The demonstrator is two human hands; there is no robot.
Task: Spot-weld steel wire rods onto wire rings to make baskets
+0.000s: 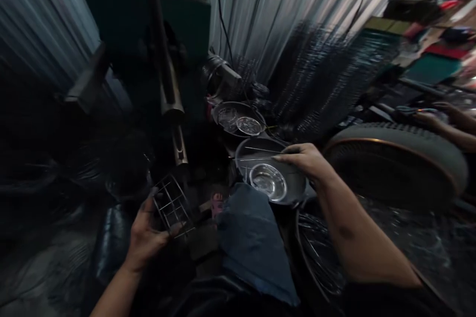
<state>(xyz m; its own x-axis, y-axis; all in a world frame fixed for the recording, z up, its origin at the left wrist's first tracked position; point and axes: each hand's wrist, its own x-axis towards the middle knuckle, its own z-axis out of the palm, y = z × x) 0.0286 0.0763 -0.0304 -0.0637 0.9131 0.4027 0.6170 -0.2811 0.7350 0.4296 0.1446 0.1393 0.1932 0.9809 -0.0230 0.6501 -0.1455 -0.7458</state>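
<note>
Between eight and nine o'clock from the basin (297, 185), a wire rack (173, 203) is held in the left hand's (147, 233) half-curled grip, long axis eleven-to-five; thin wires (256, 159), pointing to nine, are pinched tightly by the right hand (307, 159).

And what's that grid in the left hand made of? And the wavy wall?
The grid looks like bare metal wire, perhaps steel: its thin bars gleam pale grey. The wavy wall seems to be corrugated sheet metal, dull silvery, with ridges and streaks of light, though plastic is possible.
</note>
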